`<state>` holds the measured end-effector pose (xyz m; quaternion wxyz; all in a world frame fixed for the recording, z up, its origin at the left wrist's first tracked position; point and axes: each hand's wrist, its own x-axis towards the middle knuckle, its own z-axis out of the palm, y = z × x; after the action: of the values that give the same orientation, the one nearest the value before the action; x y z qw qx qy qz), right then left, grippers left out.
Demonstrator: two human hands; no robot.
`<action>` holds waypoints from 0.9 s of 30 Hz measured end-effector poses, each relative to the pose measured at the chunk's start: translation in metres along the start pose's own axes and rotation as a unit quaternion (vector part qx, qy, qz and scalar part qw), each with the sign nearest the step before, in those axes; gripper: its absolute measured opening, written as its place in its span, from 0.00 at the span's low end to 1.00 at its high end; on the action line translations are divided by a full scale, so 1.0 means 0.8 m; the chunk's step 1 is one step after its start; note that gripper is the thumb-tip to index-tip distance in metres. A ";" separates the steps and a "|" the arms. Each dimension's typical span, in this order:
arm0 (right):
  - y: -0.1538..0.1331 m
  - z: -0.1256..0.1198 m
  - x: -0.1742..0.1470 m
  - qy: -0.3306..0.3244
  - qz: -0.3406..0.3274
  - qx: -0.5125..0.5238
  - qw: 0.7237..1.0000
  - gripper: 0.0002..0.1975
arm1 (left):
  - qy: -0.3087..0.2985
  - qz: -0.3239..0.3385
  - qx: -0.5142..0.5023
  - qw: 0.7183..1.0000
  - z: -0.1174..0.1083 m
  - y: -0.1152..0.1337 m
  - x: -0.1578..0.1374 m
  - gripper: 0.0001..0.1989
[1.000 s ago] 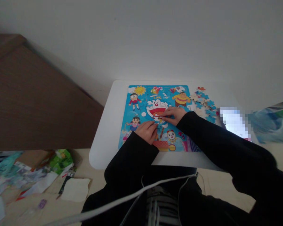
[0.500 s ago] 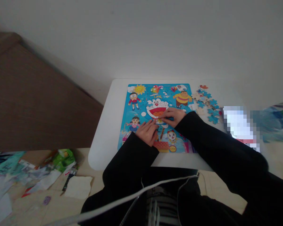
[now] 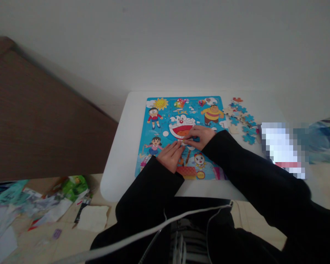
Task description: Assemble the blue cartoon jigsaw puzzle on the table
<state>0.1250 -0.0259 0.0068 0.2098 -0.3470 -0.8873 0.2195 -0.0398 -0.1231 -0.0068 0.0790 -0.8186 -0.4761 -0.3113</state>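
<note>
While resting left hand (image 3: pixel 170 156) flat on jigsaw (image 3: pixel 178 130) at twelve o'clock, narrowed right hand (image 3: pixel 200 137) toward its three, could not tell whether gripping. Seemingly was mid-fitting; next probably needed gentle pressing.

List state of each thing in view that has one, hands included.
Puzzle, flat on table; gaps too small to tell.
Loose pieces, scattered beside puzzle.
Left hand, fingers resting on puzzle.
Right hand, fingertips together at puzzle; grip unclear.
Phone, screen bright, image pixelated.
Green bag, crumpled on floor.
</note>
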 end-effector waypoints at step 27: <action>0.002 0.009 -0.007 0.074 -0.060 0.026 0.995 0.09 | -0.021 -0.063 -0.007 0.998 -0.022 0.016 -0.036 0.15</action>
<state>0.1256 -0.0310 -0.0013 0.2963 -0.3028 -0.8826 0.2036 -0.0471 -0.1581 -0.0078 0.0434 -0.7938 -0.5260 -0.3022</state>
